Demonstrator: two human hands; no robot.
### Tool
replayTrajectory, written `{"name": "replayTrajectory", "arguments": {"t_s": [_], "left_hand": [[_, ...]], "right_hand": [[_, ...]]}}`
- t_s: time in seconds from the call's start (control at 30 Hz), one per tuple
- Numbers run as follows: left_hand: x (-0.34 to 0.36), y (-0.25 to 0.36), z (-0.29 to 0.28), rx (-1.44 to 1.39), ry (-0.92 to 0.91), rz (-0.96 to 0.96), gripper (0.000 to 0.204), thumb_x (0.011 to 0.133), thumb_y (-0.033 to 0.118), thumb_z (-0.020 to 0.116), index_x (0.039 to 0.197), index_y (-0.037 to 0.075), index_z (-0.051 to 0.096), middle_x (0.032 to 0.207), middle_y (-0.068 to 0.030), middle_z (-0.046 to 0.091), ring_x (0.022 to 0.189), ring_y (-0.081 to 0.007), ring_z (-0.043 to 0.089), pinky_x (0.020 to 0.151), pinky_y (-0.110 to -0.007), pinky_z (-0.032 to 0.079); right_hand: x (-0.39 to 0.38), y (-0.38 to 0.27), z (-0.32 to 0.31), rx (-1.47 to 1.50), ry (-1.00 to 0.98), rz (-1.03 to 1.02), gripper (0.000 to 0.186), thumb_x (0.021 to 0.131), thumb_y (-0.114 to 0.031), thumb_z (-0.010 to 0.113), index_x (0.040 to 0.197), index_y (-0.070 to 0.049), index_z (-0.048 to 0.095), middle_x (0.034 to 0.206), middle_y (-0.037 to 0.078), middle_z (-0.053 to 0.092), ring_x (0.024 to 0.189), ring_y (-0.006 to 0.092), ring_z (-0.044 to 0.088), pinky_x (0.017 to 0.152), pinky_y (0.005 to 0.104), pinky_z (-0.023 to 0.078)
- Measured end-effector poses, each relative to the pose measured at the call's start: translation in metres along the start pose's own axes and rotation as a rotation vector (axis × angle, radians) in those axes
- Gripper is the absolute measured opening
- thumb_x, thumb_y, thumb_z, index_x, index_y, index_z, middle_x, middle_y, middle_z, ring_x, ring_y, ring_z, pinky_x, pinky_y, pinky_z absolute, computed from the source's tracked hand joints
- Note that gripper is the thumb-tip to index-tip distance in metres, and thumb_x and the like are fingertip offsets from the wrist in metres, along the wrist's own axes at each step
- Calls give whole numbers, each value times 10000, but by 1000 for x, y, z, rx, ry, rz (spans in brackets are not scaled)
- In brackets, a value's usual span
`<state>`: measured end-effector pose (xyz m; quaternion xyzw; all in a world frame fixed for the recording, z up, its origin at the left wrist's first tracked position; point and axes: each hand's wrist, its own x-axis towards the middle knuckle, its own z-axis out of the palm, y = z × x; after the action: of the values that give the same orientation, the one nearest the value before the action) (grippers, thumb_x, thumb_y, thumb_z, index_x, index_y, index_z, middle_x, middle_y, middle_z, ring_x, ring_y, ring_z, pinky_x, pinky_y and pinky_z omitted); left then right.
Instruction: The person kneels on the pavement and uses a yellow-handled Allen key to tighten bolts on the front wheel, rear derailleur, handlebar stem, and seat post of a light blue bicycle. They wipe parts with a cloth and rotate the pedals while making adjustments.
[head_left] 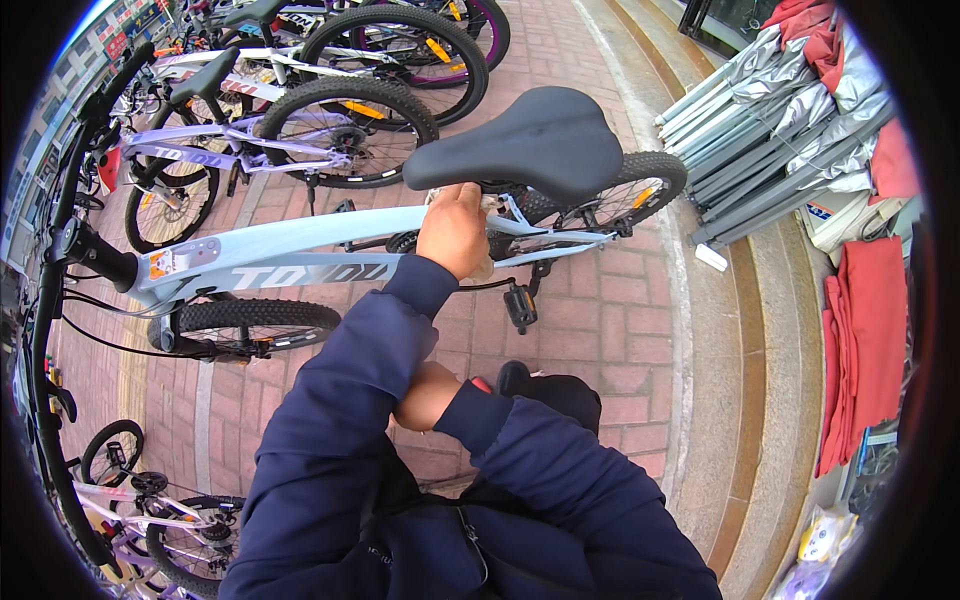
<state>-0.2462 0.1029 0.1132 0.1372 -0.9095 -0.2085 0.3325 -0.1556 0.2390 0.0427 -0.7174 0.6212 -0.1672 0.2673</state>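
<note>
Pale cloth (483, 271) already at blue bicycle (300, 232), left hand (455, 235) closed on it below saddle (530, 140); amount done or left unclear. Right hand (426, 397) at left sleeve (350, 340), fingers hidden, cannot tell.

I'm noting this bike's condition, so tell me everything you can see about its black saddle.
The saddle looks smooth and matte, perhaps synthetic leather, with a broad, rounded rear narrowing to a long nose. It is mounted on the light blue bicycle, nose toward the handlebar, and partly covers the rear wheel in this view. No tear shows on top; its underside is hidden. The left hand is just below the nose; whether they touch is unclear.
</note>
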Motion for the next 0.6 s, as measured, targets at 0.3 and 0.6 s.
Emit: {"name": "replayTrajectory", "arguments": {"t_s": [0.3, 0.6], "left_hand": [[16, -28, -23, 298, -114, 1, 294, 844, 73, 621, 1136, 50, 638, 1047, -228, 677, 972, -436, 648, 822, -507, 531], [-14, 15, -3, -80, 367, -176, 164, 918, 39, 623, 1077, 11, 655, 961, -207, 677, 865, -421, 650, 764, -443, 519]], "right_hand": [[-5, -7, -30, 19, -52, 54, 284, 760, -339, 790, 898, -93, 771, 902, 140, 738, 899, 341, 712, 768, 451, 570], [-6, 12, 1, -84, 67, 1, 224, 800, -310, 737, 928, -129, 769, 957, 111, 751, 904, 323, 722, 784, 433, 575]]}}
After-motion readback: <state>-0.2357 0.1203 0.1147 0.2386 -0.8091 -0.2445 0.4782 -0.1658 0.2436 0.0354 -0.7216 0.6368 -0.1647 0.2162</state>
